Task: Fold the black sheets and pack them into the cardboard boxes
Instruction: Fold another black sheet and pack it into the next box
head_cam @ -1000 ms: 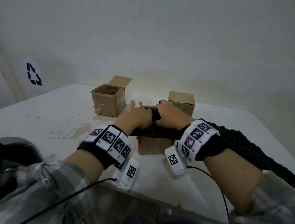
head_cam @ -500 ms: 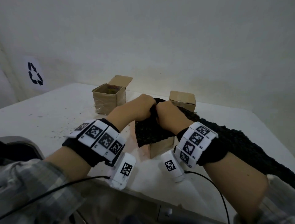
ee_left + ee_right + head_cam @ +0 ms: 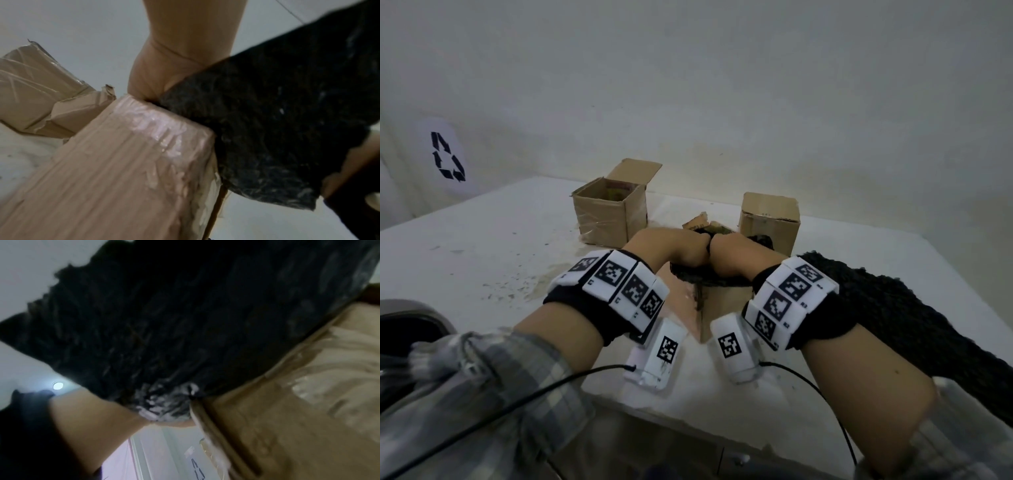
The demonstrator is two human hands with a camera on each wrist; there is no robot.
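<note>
since half a second ago both hands, the left hand (image 3: 681, 245) and the right hand (image 3: 732, 250), have dropped, pushing the bunched fuzzy black fabric sheet (image 3: 709, 277) down onto the top of the near brown cardboard box (image 3: 726, 301). less sheet now drapes over the box's front, and its torn far flap (image 3: 697, 222) shows.

3 cardboard boxes (image 3: 610, 219) (image 3: 769, 219) (image 3: 726, 308), 1 black sheet (image 3: 893, 308), 2 hands (image 3: 671, 248) (image 3: 736, 253), 1 table (image 3: 482, 253).
</note>
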